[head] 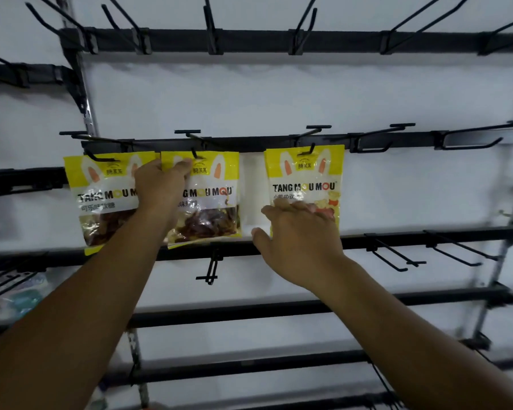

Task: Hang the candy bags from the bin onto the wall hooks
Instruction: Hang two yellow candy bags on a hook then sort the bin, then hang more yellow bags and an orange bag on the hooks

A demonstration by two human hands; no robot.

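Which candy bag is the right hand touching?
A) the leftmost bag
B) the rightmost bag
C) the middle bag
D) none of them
B: the right hand lies with straight fingers on the lower half of the rightmost bag, while the left hand grips the top of the middle bag.

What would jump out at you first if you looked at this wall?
Three bright yellow candy bags hang in a row on the middle rail: left bag, middle bag, right bag. The left grip holds the middle bag's top by its hook; the right grip lays straight fingers on the right bag. Bare black hooks stick out all around.
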